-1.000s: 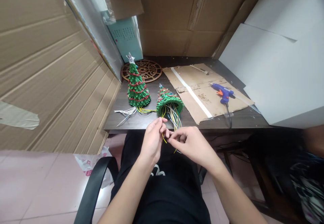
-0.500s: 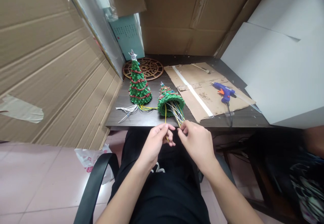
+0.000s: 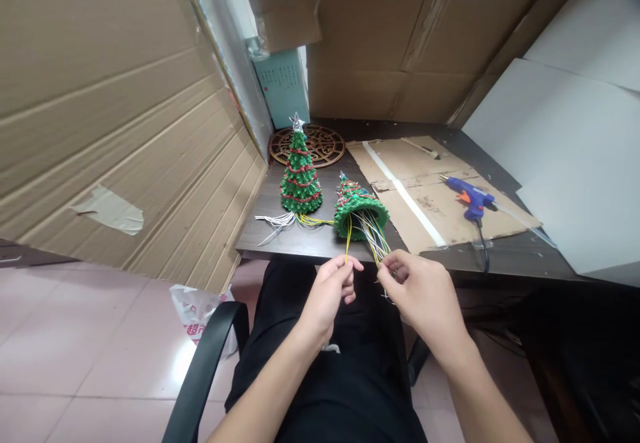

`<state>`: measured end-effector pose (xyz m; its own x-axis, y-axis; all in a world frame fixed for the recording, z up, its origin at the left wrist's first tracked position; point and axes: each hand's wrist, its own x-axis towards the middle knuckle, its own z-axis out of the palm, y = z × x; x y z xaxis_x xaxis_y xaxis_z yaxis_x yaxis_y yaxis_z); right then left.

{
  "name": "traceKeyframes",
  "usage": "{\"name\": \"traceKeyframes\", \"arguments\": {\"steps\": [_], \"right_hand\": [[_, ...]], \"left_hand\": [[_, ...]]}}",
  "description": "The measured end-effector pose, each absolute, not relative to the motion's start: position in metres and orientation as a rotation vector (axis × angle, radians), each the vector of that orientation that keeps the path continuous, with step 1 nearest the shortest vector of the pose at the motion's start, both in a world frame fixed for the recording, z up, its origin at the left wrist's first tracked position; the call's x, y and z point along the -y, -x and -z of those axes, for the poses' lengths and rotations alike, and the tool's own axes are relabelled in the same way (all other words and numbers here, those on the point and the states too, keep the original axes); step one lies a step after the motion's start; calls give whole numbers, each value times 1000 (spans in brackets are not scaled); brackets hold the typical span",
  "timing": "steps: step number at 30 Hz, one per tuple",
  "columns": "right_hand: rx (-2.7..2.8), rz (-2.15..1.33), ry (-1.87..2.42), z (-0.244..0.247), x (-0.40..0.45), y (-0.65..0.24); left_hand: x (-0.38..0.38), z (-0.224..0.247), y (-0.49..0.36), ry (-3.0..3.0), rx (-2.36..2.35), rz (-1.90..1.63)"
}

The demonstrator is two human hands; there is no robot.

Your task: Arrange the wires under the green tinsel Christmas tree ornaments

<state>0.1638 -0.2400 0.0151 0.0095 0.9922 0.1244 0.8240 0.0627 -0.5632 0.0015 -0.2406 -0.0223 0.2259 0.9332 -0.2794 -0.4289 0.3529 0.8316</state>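
Note:
A small green Christmas tree [image 3: 361, 217] with red garlands lies on its side, its hollow base facing me. Out of that base come yellow wires [image 3: 349, 237], pinched between the thumb and finger of my left hand [image 3: 333, 289]. A bundle of white and yellow wires [image 3: 375, 236] also hangs from the base over the table edge. My right hand [image 3: 417, 289] has its thumb and fingers closed on this bundle near its lower end. Left of it a second Christmas tree [image 3: 301, 179] stands upright with a clear star on top. White wires [image 3: 275, 221] and yellow wires [image 3: 315, 221] lie at its foot.
A blue glue gun [image 3: 470, 196] and a brush [image 3: 423, 148] lie on a cardboard sheet [image 3: 415, 203] to the right. Behind the upright tree are a round openwork trivet [image 3: 330, 144] and a pale green box [image 3: 283, 86]. Cardboard walls [image 3: 370, 36] enclose the dark table [image 3: 267, 196].
The camera view has shifted, so the scene appears farther right. My left hand now holds more than one yellow wire, where one showed before. My right hand stays at the bundle.

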Motion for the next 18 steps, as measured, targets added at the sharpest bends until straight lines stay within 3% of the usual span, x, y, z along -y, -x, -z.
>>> {"name": "traceKeyframes", "arguments": {"steps": [5,10,15,18], "right_hand": [[1833,-635,1546,-22,234,-154],[1967,-382,1574,-32,222,-160],[2067,222,1255,-64,201,-162],[2305,265,1122,-68,184,-155]], "left_hand": [[238,22,-1,-718,-876,-1029],[236,30,-17,-776,-872,-1043],[230,38,-32,-913,-955,-1104],[228,38,-36,-1002,-1005,-1134]]}}
